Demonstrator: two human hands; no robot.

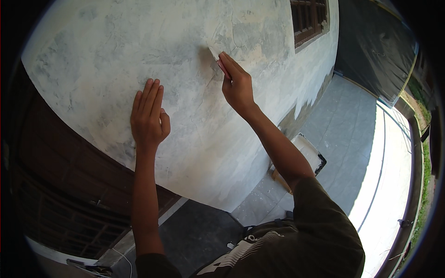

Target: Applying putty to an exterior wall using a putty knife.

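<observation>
A patchy white and grey plastered wall (181,41) fills the middle of the view. My left hand (149,116) is held flat at the wall with its fingers stretched out and holds nothing. To the right and higher, my right hand (238,85) is closed round the reddish handle of a putty knife (222,67). Its pale blade slants up and left at the wall surface, throwing a shadow beside it. My fingers hide part of the handle. Fine cracks run through the grey patch near the blade.
A paint-smeared white tray (306,150) with a black corner lies beyond my right forearm on the grey tiled floor (343,120). A barred brown window (309,21) is at upper right, near a dark sheet (371,46). Dark brown door panels (65,162) border the wall at left.
</observation>
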